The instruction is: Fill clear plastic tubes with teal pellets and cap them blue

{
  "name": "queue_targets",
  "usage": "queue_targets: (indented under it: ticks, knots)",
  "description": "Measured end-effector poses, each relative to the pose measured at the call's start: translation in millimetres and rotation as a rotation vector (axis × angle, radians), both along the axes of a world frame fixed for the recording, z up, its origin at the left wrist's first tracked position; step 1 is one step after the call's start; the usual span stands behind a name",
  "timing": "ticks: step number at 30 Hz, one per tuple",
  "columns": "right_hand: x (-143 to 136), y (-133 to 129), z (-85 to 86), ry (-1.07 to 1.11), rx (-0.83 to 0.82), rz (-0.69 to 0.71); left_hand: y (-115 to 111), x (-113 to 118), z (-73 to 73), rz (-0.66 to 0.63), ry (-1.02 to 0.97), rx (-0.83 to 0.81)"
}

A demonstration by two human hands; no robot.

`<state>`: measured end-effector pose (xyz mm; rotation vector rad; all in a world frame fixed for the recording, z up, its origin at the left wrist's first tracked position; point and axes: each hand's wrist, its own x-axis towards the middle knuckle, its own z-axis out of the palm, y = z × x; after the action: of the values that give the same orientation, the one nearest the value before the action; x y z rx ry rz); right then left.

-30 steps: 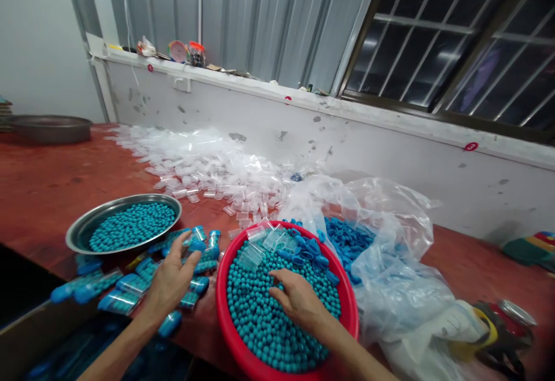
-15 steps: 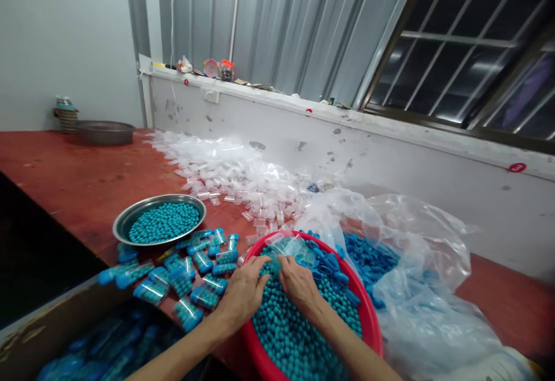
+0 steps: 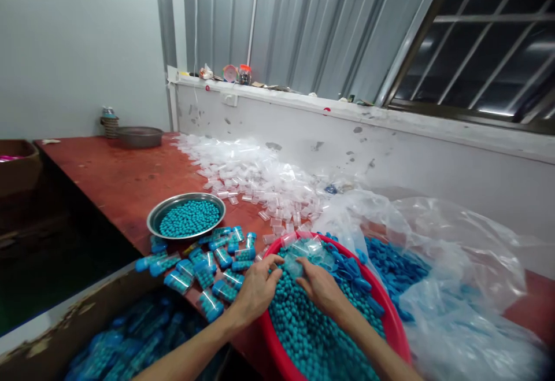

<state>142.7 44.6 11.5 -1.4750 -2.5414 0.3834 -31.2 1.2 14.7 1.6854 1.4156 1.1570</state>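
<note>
Both hands work over a red basin (image 3: 398, 330) of teal beads (image 3: 318, 340). My right hand (image 3: 321, 288) has its fingers closed on a clear plastic bottle (image 3: 293, 267), low over the beads. Just left of it, my left hand (image 3: 256, 288) is at the basin's left rim, thumb and forefinger curled together near the bottle; what they pinch is too small to make out. More clear bottles (image 3: 313, 247) and blue caps (image 3: 352, 271) lie on the beads at the basin's back. Several bead-filled bottles (image 3: 211, 304) with blue caps are scattered left of my left hand.
A steel bowl of beads (image 3: 152, 223) stands on the red table (image 3: 117, 178). Behind lies a heap of clear bottles (image 3: 251, 164). Blue caps (image 3: 392, 268) spill from a plastic bag (image 3: 459, 323) at right. A carton (image 3: 56, 326) at front left holds filled bottles.
The view has swung left, so everything sits further right in it. My hands have drawn slightly apart over the basin, and the clear bottle shows between them.
</note>
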Motion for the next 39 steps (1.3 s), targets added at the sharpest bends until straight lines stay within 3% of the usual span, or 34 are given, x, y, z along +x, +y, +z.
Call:
queue_targets:
  ticks: [4,6,8,13,15,20,22,25,30,39]
  knots:
    - [60.3,-22.2,26.8,0.04,-0.574,-0.016,-0.7,1.6,-4.0,-0.064,-0.026,-0.041]
    - [71.6,-31.4,28.7,-0.008,-0.754,-0.054,1.3,5.9,-8.6,-0.104,-0.04,-0.079]
    - [65.8,-33.7,19.1,-0.009,-0.84,-0.107,3.6,11.7,-13.1,-0.131,-0.052,-0.113]
    - [17.8,-18.3,-25.7,0.212,-0.789,-0.227,8.3,18.0,-15.4,-0.14,-0.104,-0.134]
    - [7.6,-13.8,-35.9,0.311,-0.775,-0.245,10.1,15.9,-13.0,-0.131,-0.136,-0.171]
    - [19.9,-20.8,-31.1,0.756,-0.798,-0.243,13.2,17.2,-10.1,-0.11,-0.199,-0.341]
    - [26.4,-28.5,-26.4,0.959,-0.814,-0.215,11.6,24.6,-11.7,-0.162,-0.191,-0.353]
    - [28.2,-40.4,-24.2,1.099,-0.832,-0.189,5.8,40.9,-14.8,-0.278,-0.22,-0.407]
    - [26.0,-54.1,-20.3,1.086,-0.744,-0.209,-1.0,58.6,-17.3,-0.35,-0.35,-0.457]
    - [40.6,-60.6,-6.7,0.846,-0.619,-0.133,-4.7,53.6,-11.5,-0.526,-0.424,-0.557]
